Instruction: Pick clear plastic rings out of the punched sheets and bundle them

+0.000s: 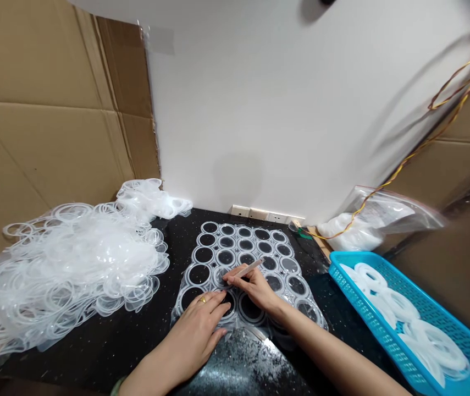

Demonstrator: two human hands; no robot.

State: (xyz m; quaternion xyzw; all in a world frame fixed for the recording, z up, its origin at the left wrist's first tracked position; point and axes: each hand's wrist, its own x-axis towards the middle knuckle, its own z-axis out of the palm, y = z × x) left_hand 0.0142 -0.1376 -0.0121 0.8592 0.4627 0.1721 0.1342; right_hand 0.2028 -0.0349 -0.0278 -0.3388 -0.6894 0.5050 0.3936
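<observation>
A translucent sheet of moulded silicone rings (246, 258) lies flat on the black worktop (106, 341), in several rows. My left hand (197, 330) rests on the near edge of the sheet with its fingers stretched flat; a gold ring shows on one finger. My right hand (255, 287) is closed in a pinch on a thin pale stick-like tool (248, 269), its tip set at a ring near the sheet's middle.
A big heap of loose clear rings (65, 264) fills the left side. At right, a blue basket (387, 341) holds white rings; behind it lies a clear plastic bag (377, 220). Cardboard walls stand left and right, a white wall behind, with twisted wires (457, 93).
</observation>
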